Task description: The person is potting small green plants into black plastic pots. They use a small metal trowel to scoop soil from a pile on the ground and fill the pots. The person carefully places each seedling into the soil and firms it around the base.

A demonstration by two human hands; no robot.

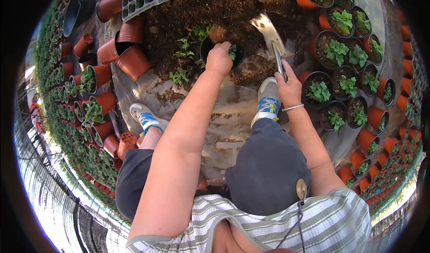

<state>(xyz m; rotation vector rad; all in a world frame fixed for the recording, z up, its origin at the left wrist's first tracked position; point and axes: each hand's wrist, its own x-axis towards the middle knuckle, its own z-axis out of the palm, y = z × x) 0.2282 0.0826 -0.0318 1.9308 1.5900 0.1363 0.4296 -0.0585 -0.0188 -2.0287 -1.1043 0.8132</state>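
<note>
My left hand (pixel 220 59) is at the near rim of a dark plant pot (pixel 238 62), its fingers bent over the opening. A small leafy seedling (pixel 232 52) shows beside those fingers, and brown soil (pixel 217 33) lies at the pot's far side. What the fingertips grip inside is hidden. In my right hand (pixel 289 85) is the metal handle of a hand trowel (pixel 276 39), its broad, soil-marked blade pointing away from me over the soil heap. Loose seedlings (pixel 184 49) lie on the soil left of the pot.
Potted leafy plants (pixel 319 91) stand close together at the right. Empty red-brown pots (pixel 132 62) lie at the left, near a black seedling tray (pixel 144 1). My shoes (pixel 268 93) rest on plastic sheeting (pixel 218 101), either side of my left forearm. More potted plants line both edges.
</note>
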